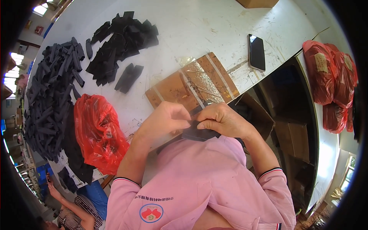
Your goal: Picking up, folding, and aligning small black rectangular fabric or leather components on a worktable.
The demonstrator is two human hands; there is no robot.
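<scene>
My right hand [221, 119] pinches a black fabric piece [201, 133] between thumb and bent fingers, close to my body at the table's edge. Facing it, my left hand [168, 119] is closed with its fingertips at the same piece's upper left edge; slight blur softens this hand. The fingers cover the piece's top part, and its lower part hangs over the pink shirt. Just beyond both hands lies a brown board [168, 89] with strips of clear tape across it.
Left of the board are loose black fabric pieces [122, 42], a pair set apart [129, 78], a large heap of dark folded strips [51, 99] and a red plastic bag [97, 132]. A phone [256, 52] lies right. Red bags [324, 73] and cardboard boxes [293, 140] stand farther right. Another person's arm [71, 207] shows lower left.
</scene>
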